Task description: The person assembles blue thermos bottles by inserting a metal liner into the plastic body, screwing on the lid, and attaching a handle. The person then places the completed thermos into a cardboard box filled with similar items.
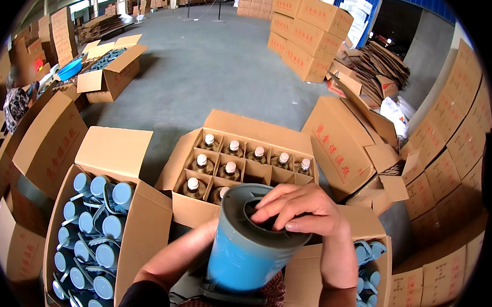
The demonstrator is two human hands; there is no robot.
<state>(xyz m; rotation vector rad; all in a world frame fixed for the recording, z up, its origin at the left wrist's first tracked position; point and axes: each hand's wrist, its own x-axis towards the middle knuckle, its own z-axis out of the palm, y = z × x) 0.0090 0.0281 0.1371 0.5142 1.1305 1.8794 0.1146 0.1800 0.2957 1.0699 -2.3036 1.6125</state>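
Hands at canister, cartons around.

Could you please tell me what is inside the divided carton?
White-capped bottles stand in the divided carton; the blue flask casing and right hand hide what its near right compartments hold.

Cylindrical vessel, single piece in work. Body bright blue, smooth, a few faint pale marks on the side. Broad dark-grey collar caps the upper end; round dark opening at its centre, partly covered, interior not readable. Stands near upright, open end up, leaning slightly right. Dark-grey flat part juts at the lower end. Position: close before the wearer's torso; support underneath unclear.
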